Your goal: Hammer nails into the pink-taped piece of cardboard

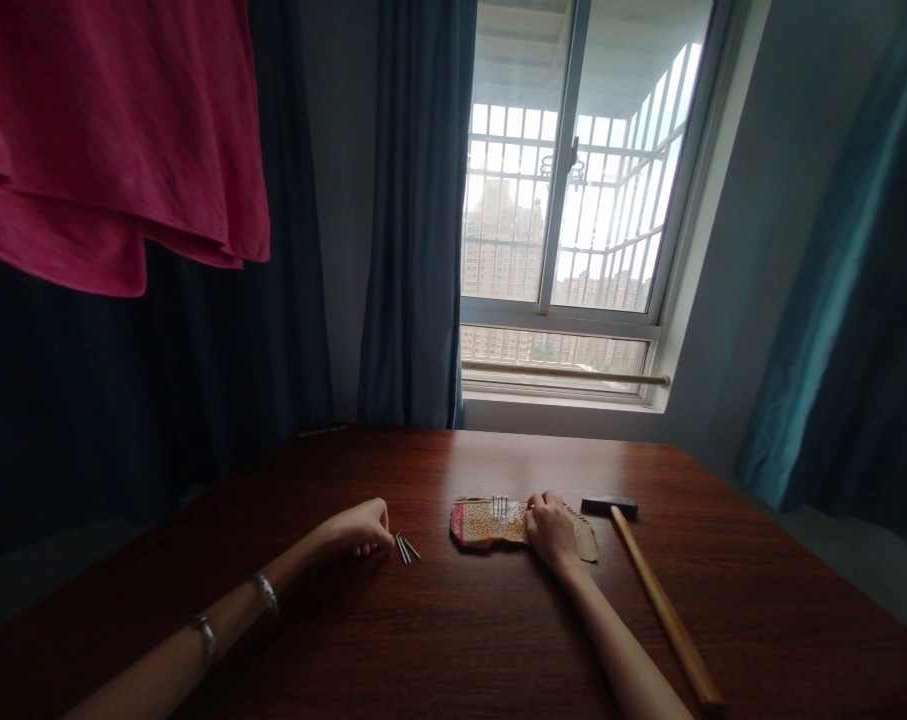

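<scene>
My left hand (359,528) rests on the dark wooden table (453,640), fingers curled and pinched at several loose nails (405,547) lying beside its fingertips. My right hand (549,530) lies closed on a flat, speckled piece of wood (483,523), pressing on its right part. A few nails (500,506) stand upright in that piece, just left of my right hand. A hammer with a dark head (609,506) and a long wooden handle (667,615) lies on the table to the right of my right hand.
Behind the table are a barred window (565,210) and dark blue curtains (412,220). A red cloth (115,130) hangs at the upper left. A teal curtain (858,300) hangs at the right.
</scene>
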Tool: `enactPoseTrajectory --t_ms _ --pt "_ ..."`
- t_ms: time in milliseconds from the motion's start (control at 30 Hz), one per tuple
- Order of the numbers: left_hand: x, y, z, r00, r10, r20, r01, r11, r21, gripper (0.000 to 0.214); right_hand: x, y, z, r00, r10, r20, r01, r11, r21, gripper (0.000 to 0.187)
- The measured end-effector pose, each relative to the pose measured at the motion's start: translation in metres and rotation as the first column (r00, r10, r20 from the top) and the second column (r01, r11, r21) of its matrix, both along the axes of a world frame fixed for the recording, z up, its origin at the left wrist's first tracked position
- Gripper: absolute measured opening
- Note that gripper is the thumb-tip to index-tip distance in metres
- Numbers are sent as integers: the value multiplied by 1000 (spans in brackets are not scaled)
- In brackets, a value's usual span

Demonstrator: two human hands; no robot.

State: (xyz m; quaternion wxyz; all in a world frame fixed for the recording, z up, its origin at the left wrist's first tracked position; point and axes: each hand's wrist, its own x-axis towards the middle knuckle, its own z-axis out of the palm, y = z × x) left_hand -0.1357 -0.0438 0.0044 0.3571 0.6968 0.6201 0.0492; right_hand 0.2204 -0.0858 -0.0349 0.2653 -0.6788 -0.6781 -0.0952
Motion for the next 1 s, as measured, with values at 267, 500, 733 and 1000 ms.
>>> enactPoseTrajectory --t_ms 267,500,733,1000 --pt "7 3 -3 1000 -9 -10 9 998 68 12 -1 -1 1 1000 -2 0 2 1000 2 18" --pt "15 -4 3 999 3 -46 3 993 122 12 -1 -2 3 1000 -7 -21 7 1000 -13 17" --pt "21 -5 12 997 -38 72 25 983 181 14 -1 -2 2 1000 -4 -23 4 1000 -2 17" --pt "91 -19 13 841 -229 490 45 933 358 20 0 -12 19 983 43 -180 -22 993 116 20"
